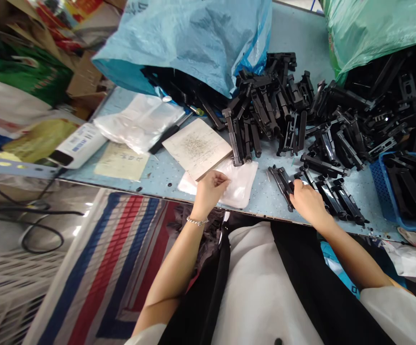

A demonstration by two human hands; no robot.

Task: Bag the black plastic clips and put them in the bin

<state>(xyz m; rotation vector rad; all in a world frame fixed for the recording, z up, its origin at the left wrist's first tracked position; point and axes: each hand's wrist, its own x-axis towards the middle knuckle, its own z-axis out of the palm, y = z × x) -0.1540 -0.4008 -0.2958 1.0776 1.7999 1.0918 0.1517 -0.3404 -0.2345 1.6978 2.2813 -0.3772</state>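
Observation:
My left hand [211, 188] is closed in a pinch at the front edge of the bench, over a flat clear plastic bag [242, 187]. Whatever its fingertips hold, if anything, is too small to make out. Just behind it lies a square pale board [197, 147] with many tiny specks heaped in its middle. To the right, my right hand [307, 200] has its fingers curled onto a narrow black part [283, 186], partly covering its end. Several similar black parts [337, 199] lie in a row beside that hand.
A large pile of black parts [265, 105] spreads across the back, between a blue bag [193, 38] and a green bag [384, 28]. A blue basket [382, 191] of parts stands right. Left are clear bags [139, 120], a yellow paper [121, 162] and a white box [80, 145].

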